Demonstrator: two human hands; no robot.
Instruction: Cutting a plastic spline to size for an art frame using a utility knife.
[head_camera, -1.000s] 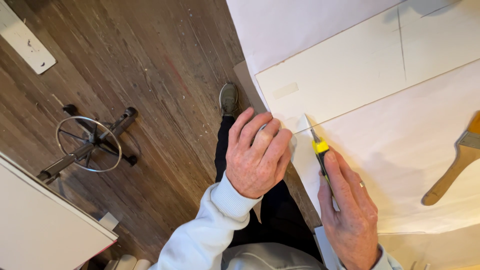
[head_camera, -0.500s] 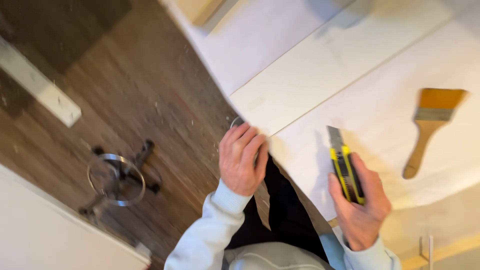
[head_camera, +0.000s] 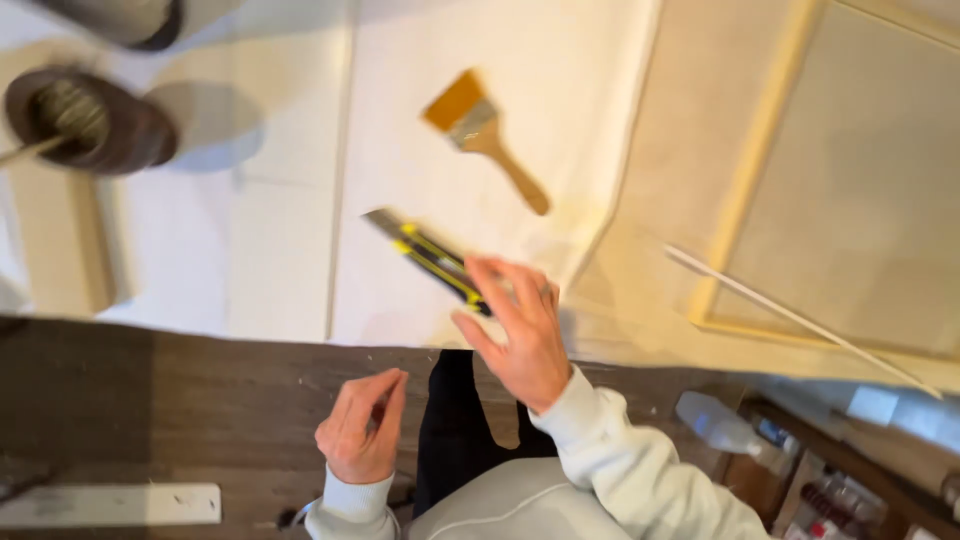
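My right hand (head_camera: 520, 335) grips the yellow-and-black utility knife with its grey blade end (head_camera: 432, 258), fingers spread along the handle, the blade end pointing up-left over the white paper-covered worktable (head_camera: 280, 250). My left hand (head_camera: 362, 425) hangs empty over the dark wood floor (head_camera: 150, 400), fingers loosely curled. Beyond the knife lies a wooden-handled flat paintbrush with orange bristles (head_camera: 485, 135). A pale wooden frame with stretched cloth (head_camera: 760, 160) sits to the right.
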